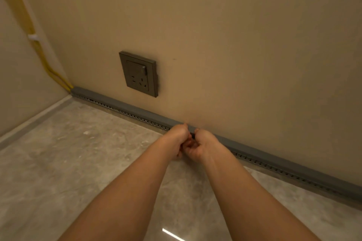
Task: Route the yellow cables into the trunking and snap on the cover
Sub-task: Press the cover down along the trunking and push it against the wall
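Observation:
Grey slotted trunking (121, 106) runs along the foot of the wall from the left corner to the right edge, and a grey cover lies on top of it along the whole visible run. Yellow cables (42, 58) come down the corner, pass a white clip (33, 37), and enter the trunking's left end. My left hand (177, 139) and my right hand (203, 146) sit side by side at the trunking's middle, fingers curled over its top and front, thumbs almost touching. The stretch under the hands is hidden.
A grey wall socket (139, 74) is mounted above the trunking, left of the hands. Polished grey stone floor (78, 152) spreads below. A side wall with a pale skirting strip (33, 119) meets the corner at the left.

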### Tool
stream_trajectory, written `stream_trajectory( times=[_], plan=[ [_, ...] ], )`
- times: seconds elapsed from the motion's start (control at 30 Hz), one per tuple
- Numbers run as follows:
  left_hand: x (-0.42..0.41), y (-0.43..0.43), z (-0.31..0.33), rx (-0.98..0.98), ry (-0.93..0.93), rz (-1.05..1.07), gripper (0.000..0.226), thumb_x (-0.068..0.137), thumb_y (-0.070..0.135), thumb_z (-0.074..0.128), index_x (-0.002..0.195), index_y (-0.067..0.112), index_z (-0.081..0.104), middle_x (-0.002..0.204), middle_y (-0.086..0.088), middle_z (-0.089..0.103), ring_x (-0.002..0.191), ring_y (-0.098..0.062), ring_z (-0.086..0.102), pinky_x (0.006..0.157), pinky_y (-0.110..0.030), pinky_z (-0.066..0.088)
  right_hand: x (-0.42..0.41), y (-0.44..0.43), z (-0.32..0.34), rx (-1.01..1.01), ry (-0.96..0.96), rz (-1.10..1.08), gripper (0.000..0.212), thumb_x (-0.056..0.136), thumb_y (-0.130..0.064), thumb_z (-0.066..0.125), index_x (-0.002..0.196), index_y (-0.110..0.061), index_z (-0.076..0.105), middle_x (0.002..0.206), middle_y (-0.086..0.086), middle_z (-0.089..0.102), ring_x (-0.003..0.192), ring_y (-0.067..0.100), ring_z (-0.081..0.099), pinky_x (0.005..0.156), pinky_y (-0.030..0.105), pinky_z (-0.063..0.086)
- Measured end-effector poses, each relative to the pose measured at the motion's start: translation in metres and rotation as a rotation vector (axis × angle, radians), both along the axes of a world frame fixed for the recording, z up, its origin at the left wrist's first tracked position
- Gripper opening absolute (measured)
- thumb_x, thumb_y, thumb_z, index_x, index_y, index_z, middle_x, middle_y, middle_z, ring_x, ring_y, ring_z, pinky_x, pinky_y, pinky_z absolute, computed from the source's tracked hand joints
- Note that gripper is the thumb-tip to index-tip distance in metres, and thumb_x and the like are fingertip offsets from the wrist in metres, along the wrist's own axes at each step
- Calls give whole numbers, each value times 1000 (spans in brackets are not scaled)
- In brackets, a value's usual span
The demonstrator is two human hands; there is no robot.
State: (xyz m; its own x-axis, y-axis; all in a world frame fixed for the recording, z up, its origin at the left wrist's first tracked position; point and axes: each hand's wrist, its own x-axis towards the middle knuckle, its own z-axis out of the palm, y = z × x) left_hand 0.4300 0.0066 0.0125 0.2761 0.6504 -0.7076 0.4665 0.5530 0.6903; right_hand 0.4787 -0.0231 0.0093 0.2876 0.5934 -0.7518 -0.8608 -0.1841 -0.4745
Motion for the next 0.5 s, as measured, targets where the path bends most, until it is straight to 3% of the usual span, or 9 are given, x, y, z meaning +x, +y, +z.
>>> stream_trajectory(
  times=[0.07, 0.1, 0.13, 0.17, 0.2, 0.27, 0.33, 0.43, 0.5],
  plan=[
    [2, 1, -7, -10, -38, 44, 57, 102, 37, 21, 59, 9, 46, 38, -7, 51, 42, -15, 48, 45, -16, 33, -1, -1, -3, -12, -41, -4, 35, 100, -17, 36, 67, -8, 44, 47, 4, 44, 37, 7, 36, 33, 15, 28],
    [3, 0, -9, -5, -74, 68, 58, 103, 36, 21, 77, 1, 59, 65, -18, 67, 62, -20, 64, 56, -17, 49, -3, -1, -3, -21, -66, 0, 35, 100, -18, 38, 67, -8, 44, 42, 5, 45, 30, 9, 38, 36, 17, 31],
    [3, 0, -12, 5, -99, 86, 57, 103, 36, 22, 106, -6, 61, 102, -24, 68, 93, -26, 66, 78, -26, 53, -4, -1, -5, -29, -90, 0, 36, 100, -19, 38, 67, -8, 44, 42, 7, 46, 27, 12, 40, 41, 20, 33],
    [2, -1, -10, 12, -105, 99, 56, 103, 35, 22, 127, -7, 51, 125, -25, 58, 114, -31, 58, 93, -32, 47, -4, -2, -6, -35, -105, 1, 35, 100, -19, 38, 67, -7, 44, 46, 9, 47, 26, 13, 41, 44, 22, 34],
    [2, -3, -8, 6, -118, 105, 56, 103, 35, 22, 134, -5, 43, 129, -24, 55, 117, -33, 55, 96, -33, 45, -4, -1, -7, -36, -111, -3, 34, 100, -19, 39, 68, -7, 45, 49, 9, 48, 23, 13, 41, 44, 22, 35],
    [1, -3, -6, -22, -158, 104, 55, 103, 34, 22, 137, -4, 41, 119, -23, 62, 106, -33, 60, 83, -27, 52, -3, -2, -9, -29, -100, -26, 32, 101, -21, 39, 72, -8, 44, 37, 7, 48, 18, 10, 37, 35, 16, 35],
    [2, -2, -6, -9, -161, 89, 54, 103, 34, 21, 136, -3, 42, 133, -20, 54, 121, -32, 51, 94, -34, 45, -2, -4, -10, -11, -87, -29, 30, 100, -23, 40, 75, -7, 46, 35, 7, 51, 29, 12, 43, 36, 17, 37],
    [1, -5, -6, 44, -126, 70, 55, 102, 35, 22, 133, -3, 47, 136, -20, 51, 126, -31, 48, 101, -37, 39, -3, -9, -11, 31, -54, -9, 22, 99, -24, 43, 89, -7, 52, 72, 10, 67, 53, 15, 47, 46, 23, 43],
    [2, -4, -9, 72, -105, 68, 56, 102, 37, 22, 128, -3, 52, 124, -21, 60, 115, -31, 57, 95, -37, 45, -1, -15, -12, 67, -23, -4, 21, 98, -23, 46, 90, -6, 54, 75, 13, 73, 48, 14, 53, 41, 17, 45]
  ],
)
